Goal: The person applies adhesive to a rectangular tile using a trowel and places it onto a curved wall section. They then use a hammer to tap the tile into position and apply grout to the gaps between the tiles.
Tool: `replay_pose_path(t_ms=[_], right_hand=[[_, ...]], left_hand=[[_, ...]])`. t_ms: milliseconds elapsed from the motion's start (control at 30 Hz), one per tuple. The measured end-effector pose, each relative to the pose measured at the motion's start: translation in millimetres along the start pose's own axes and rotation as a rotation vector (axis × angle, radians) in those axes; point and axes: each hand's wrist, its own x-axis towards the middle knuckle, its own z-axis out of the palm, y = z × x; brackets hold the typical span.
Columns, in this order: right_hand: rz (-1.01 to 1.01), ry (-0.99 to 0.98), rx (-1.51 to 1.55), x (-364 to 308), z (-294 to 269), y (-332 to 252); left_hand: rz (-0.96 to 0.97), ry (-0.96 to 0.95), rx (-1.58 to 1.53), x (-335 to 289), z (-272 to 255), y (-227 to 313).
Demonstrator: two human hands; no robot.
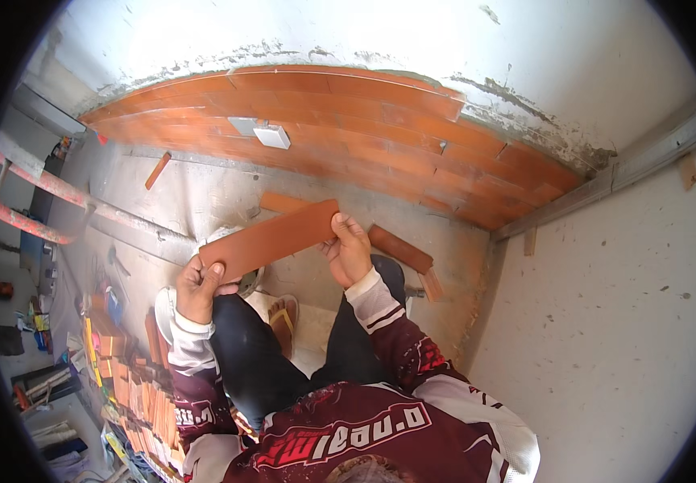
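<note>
Head view: L hand (196, 294) & R hand (348, 253) pinch opp. ends of a terracotta tile (271, 237), thumbs on top, prob. to steady it w/ its face clear. It's just past the knees (390, 278); 2nd tile (400, 249) lies on floor (462, 262).

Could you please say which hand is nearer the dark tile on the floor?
The right hand. It holds the held tile just left of the dark tile; the left hand, at the held tile's other end, is farther left.
</note>
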Motion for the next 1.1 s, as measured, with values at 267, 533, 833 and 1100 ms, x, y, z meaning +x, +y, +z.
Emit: replay_pose_path(t_ms=[267, 533, 833, 1100], right_hand=[[-0.102, -0.146, -0.19, 51.1, 63.1, 3.4], [-0.215, -0.689, -0.546, 90.3, 141.8, 24.4], [0.004, -1.014, -0.702, 122.4, 207.6, 124.3], [0.051, -1.167, -2.607, 162.9, 58.1, 254.1]], left_hand=[[-0.193, 0.03, -0.229, 25.6, -67.9, -17.5], [-0.114, -0.007, -1.098, 26.1, -132.1, -79.6], [-0.064, 0.22, -1.42, -57.0, -170.0, -182.1], [-0.057, 0.875, -1.121, -89.7, -195.7, -214.1]])
